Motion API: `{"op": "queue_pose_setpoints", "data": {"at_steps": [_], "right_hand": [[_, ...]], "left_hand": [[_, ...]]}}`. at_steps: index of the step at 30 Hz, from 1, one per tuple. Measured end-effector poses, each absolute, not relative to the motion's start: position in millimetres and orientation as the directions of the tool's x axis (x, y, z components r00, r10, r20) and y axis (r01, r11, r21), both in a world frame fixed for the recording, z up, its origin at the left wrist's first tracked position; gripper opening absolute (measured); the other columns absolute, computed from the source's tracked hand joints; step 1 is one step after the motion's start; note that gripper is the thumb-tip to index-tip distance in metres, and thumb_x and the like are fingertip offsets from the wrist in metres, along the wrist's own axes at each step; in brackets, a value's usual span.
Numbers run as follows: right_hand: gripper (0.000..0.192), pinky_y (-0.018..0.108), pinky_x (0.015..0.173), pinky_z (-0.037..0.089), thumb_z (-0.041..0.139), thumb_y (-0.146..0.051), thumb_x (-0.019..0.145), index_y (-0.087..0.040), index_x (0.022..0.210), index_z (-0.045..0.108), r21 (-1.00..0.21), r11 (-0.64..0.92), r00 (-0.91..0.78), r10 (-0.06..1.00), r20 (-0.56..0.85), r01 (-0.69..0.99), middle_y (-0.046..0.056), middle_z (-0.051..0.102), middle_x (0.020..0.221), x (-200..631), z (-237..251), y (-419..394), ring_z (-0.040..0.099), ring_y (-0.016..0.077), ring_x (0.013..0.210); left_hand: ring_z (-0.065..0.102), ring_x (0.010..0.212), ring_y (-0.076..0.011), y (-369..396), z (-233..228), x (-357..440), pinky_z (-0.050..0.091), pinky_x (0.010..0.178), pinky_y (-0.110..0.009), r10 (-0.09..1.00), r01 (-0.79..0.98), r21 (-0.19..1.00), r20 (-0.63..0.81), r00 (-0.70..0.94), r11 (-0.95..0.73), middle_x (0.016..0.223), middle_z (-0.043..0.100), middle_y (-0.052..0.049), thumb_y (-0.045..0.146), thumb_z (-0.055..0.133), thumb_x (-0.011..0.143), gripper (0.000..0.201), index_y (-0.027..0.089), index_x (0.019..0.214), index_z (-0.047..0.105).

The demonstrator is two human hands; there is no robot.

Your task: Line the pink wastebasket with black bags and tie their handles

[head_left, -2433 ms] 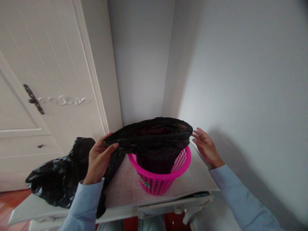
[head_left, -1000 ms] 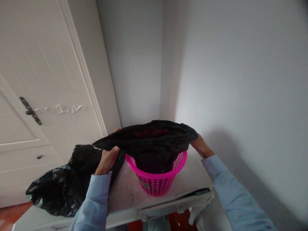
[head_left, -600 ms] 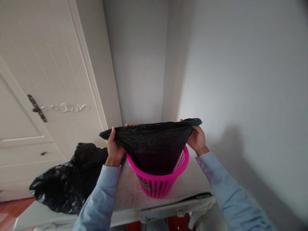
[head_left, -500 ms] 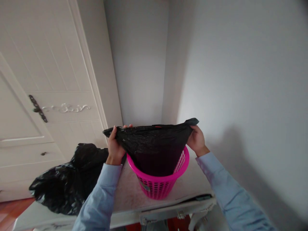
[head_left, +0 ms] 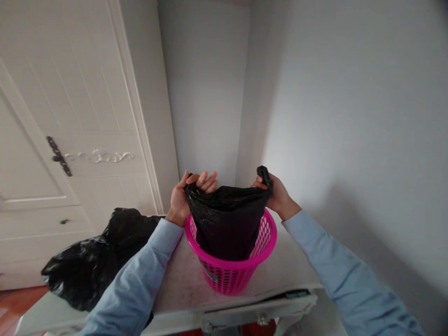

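One thin, black plastic bag is hanging upright between two hands, its lower part sitting inside a round, bright pink, perforated plastic basket. Left hand is pinching the bag's left top corner between thumb and forefinger, other fingers spreading loosely behind the edge. Right hand is grasping the opposite corner, fingers curling around it, a twisted black tuft poking up above the grip.

Bag is looking dark and mostly matte, with fine creases catching light near the left corner. Top edge is sagging between the two held corners and folding into soft wrinkles; front panel is hanging fairly smooth, narrowing towards the basket. Bottom is hiding behind the basket's front wall; cannot tell if it is touching the basket floor.

Basket is standing on a worn white desk, open lattice showing on the right, a small label sticking to its front left. Another crumpled, glossy black plastic bag is lying on the desk's left side, partly behind the light blue left sleeve. White panelled wardrobe is standing at left.
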State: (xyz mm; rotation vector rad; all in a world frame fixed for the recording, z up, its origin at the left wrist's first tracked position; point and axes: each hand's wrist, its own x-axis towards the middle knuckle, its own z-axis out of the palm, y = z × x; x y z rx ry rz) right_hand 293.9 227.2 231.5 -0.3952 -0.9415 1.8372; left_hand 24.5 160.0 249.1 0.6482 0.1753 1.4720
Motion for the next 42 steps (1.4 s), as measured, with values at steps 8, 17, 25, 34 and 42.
{"op": "queue_pose_setpoints", "data": {"at_steps": [8, 17, 25, 34, 42], "right_hand": [[0.009, 0.02, 0.036, 0.031, 0.057, -0.022, 0.086, -0.019, 0.077, 0.056, -0.815, -0.286, -0.608, 0.788, 0.099, -0.503, -0.005, 0.055, 0.053, 282, 229, 227, 0.03, 0.0066, 0.031], [0.028, 0.025, 0.052, 0.048, 0.062, -0.029, 0.075, -0.015, 0.099, 0.067, -0.823, -0.299, -0.611, 0.788, 0.073, -0.483, 0.0, 0.059, 0.069, 283, 219, 226, 0.054, 0.0129, 0.055], [0.028, 0.027, 0.089, 0.057, 0.089, -0.023, 0.074, -0.014, 0.096, 0.073, -0.878, -0.03, -0.629, 0.709, 0.317, -0.477, 0.007, 0.074, 0.103, 273, 224, 205, 0.071, 0.0153, 0.091], [0.037, 0.022, 0.054, 0.052, 0.082, -0.046, 0.085, -0.022, 0.097, 0.057, -0.81, -0.038, -0.53, 0.773, 0.347, -0.586, -0.006, 0.065, 0.07, 257, 232, 215, 0.056, 0.0085, 0.05], [0.054, 0.018, 0.037, 0.01, 0.066, -0.069, 0.089, -0.017, 0.101, 0.062, -0.939, -0.062, -0.817, 0.514, 0.261, -0.339, -0.012, 0.029, 0.048, 243, 237, 217, 0.01, 0.0041, 0.037]], "left_hand": [[0.012, 0.028, -0.0037, 162, 256, 18, 0.022, 0.03, -0.017, 0.881, -0.571, 0.797, 0.111, 0.46, 0.198, 0.044, 0.025, 0.011, 0.054, 0.026, 0.107, 0.062, 0.011, 0.089, 0.067], [0.066, 0.064, -0.0146, 166, 244, 9, 0.055, 0.059, -0.023, 0.909, -0.405, 0.907, 0.066, 0.411, 0.117, 0.079, 0.07, -0.007, -0.001, 0.068, 0.066, 0.03, 0.008, 0.095, 0.073], [0.074, 0.088, -0.0244, 166, 240, 20, 0.061, 0.079, -0.03, 0.901, -0.301, 0.95, 0.2, 0.386, -0.081, 0.104, 0.077, -0.02, 0.048, 0.069, 0.091, 0.043, 0.007, 0.081, 0.077], [0.076, 0.094, -0.0249, 172, 251, 32, 0.061, 0.088, -0.04, 0.98, -0.742, 0.671, 0.136, 0.143, 0.015, 0.086, 0.077, -0.01, 0.037, 0.044, 0.106, 0.045, 0.017, 0.067, 0.056], [0.02, 0.029, -0.0061, 169, 250, 37, 0.03, 0.035, -0.016, 0.903, -0.742, 0.627, 0.138, 0.407, 0.238, 0.042, 0.019, 0.011, 0.041, 0.027, 0.11, 0.051, 0.018, 0.071, 0.05]]}}
